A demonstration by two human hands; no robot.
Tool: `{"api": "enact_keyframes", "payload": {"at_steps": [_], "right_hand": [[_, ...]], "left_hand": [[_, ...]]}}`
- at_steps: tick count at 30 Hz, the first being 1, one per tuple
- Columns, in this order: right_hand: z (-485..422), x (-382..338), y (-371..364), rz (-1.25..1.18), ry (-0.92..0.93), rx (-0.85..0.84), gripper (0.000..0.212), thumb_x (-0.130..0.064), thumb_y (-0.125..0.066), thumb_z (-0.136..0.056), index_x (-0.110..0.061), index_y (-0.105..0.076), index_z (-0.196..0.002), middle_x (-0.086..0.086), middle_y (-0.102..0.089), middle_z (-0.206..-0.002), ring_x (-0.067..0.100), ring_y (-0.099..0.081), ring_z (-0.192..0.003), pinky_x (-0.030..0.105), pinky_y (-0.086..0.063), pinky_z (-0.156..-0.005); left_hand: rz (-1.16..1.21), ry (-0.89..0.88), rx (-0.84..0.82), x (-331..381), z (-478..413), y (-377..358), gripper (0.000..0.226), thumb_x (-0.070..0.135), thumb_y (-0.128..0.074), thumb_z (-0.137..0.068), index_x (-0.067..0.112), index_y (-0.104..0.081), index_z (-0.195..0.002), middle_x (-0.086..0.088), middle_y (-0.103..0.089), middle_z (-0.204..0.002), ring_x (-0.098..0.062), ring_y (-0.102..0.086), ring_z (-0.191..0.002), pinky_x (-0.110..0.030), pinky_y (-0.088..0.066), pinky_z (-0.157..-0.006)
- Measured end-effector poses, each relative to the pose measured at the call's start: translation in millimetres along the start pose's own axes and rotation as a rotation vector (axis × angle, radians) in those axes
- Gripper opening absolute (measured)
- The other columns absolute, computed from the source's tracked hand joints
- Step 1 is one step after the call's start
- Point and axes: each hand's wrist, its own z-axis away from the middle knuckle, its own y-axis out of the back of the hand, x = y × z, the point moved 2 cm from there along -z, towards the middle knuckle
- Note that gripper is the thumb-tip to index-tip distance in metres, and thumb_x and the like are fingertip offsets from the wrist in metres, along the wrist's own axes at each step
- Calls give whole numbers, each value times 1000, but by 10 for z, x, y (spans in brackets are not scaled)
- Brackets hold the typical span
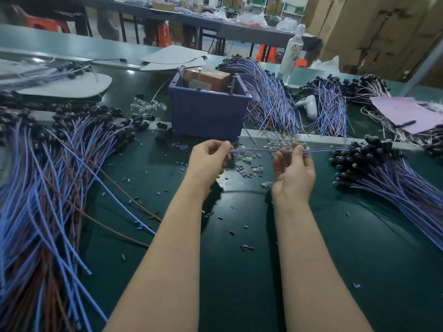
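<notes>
A thin blue and red wire pair point(254, 150) stretches level between my two hands above the green table point(239, 271). My left hand point(209, 160) pinches its left end between thumb and fingers. My right hand point(293, 167), palm up, holds the wire further right with thumb over it. The wire runs on rightward to a black socket in the pile of wired sockets point(374, 161) at the right. Small clear bulbs point(247, 156) and cut bits of blue and red insulation point(244, 173) lie on the table beneath my hands.
A blue plastic box point(208, 111) with a brown block inside stands just beyond my hands. Large bundles of blue and red wires point(48, 192) cover the left side, more bundles point(271, 99) lie behind. A white bottle point(291, 56) and pink paper point(407, 111) sit at back right.
</notes>
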Motion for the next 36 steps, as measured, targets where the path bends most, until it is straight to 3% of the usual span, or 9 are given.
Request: {"api": "enact_keyframes", "payload": {"at_steps": [3, 6, 11, 19, 24, 27, 29, 32, 36], "right_hand": [[33, 67, -60, 36, -112, -115, 20, -9, -51, -96, -15, -55, -77, -5, -62, -51, 5, -59, -48, 15, -52, -51], [98, 141, -130, 110, -202, -251, 16, -14, -56, -94, -15, -58, -78, -3, -65, -58, 7, -60, -54, 16, -52, -55], [132, 131, -150, 90, -195, -343, 16, -13, -55, -94, -12, -62, -79, -4, -63, -57, 5, -56, -52, 14, -49, -54], [105, 45, -131, 10, -97, -262, 18, -12, -56, -94, -15, -58, -77, -5, -65, -58, 4, -59, -53, 15, -51, -55], [90, 72, -130, 5, -93, -238, 19, -13, -53, -96, -15, -55, -77, -6, -66, -58, 6, -65, -57, 17, -55, -60], [87, 82, -129, 31, -77, -240, 19, -13, -52, -96, -14, -55, -77, -6, -66, -58, 6, -65, -58, 18, -56, -62], [97, 91, -132, 57, -57, -243, 19, -13, -51, -97, -13, -55, -78, -6, -65, -57, 6, -64, -57, 18, -55, -62], [96, 90, -134, 94, -28, -235, 18, -12, -51, -97, -13, -55, -79, -6, -64, -58, 6, -62, -56, 18, -54, -61], [107, 107, -126, 149, -42, -269, 15, -11, -54, -95, -13, -57, -80, -6, -64, -59, 6, -60, -57, 16, -53, -60]], "left_hand": [[47, -68, -5, 19, 4, -9, 13, 12, -55, -95, 13, -64, -85, 4, -58, -66, -1, -51, -53, -14, -47, -56], [18, -131, -58, 34, 22, -43, 11, 9, -57, -94, 11, -63, -86, -1, -60, -69, 3, -53, -52, -12, -47, -56], [103, -118, -108, 55, 41, -33, 6, 9, -58, -93, 12, -63, -91, 3, -63, -65, 0, -53, -52, -13, -47, -56], [44, -28, -24, 11, -1, 16, 11, 12, -60, -92, 9, -63, -81, 1, -63, -65, 3, -52, -45, -11, -46, -50], [66, 0, 21, 19, 0, 0, 18, 13, -51, -97, 11, -62, -83, 2, -65, -64, 0, -55, -48, -13, -50, -52], [218, 102, 55, 31, -9, 13, 33, 31, -38, -102, 11, -61, -89, 3, -69, -60, -5, -62, -51, -17, -52, -51], [215, 120, 44, 18, -11, 15, 33, 36, -41, -101, 11, -61, -91, 2, -69, -61, -5, -63, -52, -17, -51, -50], [154, 33, -3, -1, -6, -13, 13, 16, -56, -95, 9, -62, -87, -3, -67, -70, -4, -63, -57, -13, -50, -55], [125, -5, -37, -10, -1, -44, 11, 3, -58, -92, 7, -62, -82, -4, -61, -72, 1, -60, -52, -11, -50, -57]]}}
